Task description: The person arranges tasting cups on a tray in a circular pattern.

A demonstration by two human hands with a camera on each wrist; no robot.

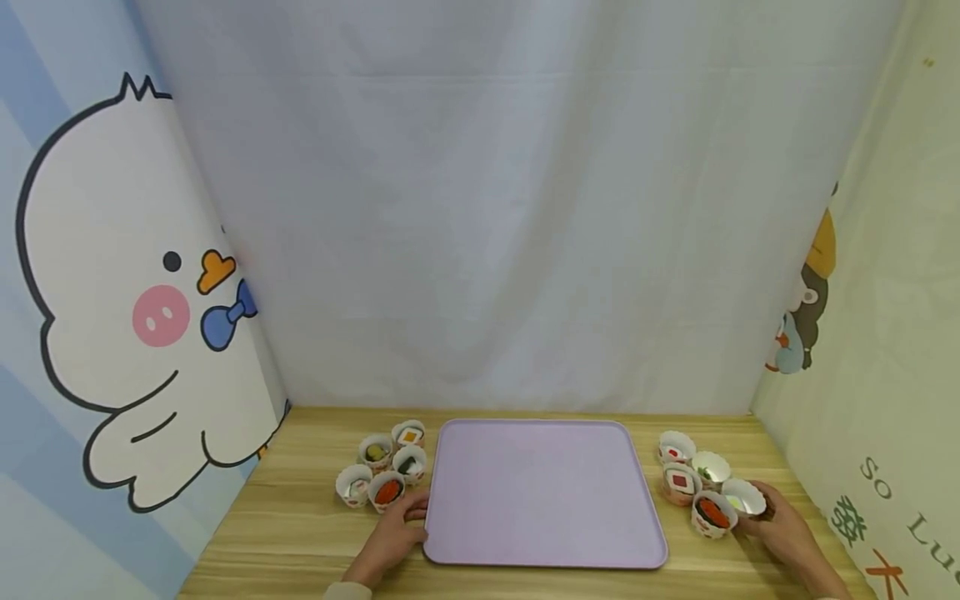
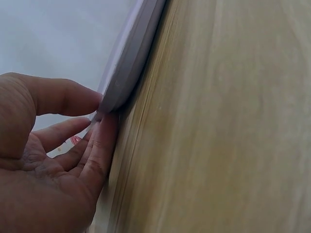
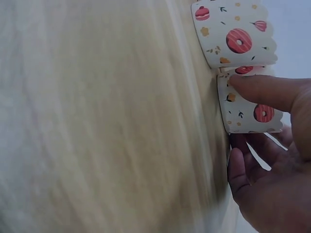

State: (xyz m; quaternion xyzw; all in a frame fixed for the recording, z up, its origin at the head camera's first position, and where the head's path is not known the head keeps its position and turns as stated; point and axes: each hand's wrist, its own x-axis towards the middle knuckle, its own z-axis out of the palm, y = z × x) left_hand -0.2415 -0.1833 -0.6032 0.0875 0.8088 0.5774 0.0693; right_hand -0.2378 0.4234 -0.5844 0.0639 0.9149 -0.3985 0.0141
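Observation:
A lilac tray (image 1: 543, 492) lies flat on the wooden table. My left hand (image 1: 395, 533) is at its left edge near the front corner; in the left wrist view the thumb (image 2: 73, 97) and fingertips pinch the tray's rim (image 2: 129, 58). On the right, my right hand (image 1: 780, 527) grips a white paper cup (image 1: 744, 498) with something pale green inside. Seen from the right wrist, the thumb (image 3: 262, 92) lies along that cup's donut-printed wall (image 3: 248, 104), the fingers on its other side. A neighbouring cup (image 1: 712, 514) with an orange-red topped piece stands against it.
Behind these stand more paper cups, one with a red-square piece (image 1: 681, 483). Left of the tray is another cluster of several cups (image 1: 375, 454) holding small sushi-like pieces. A white curtain (image 1: 517, 208) closes off the back; printed cloths hang at both sides.

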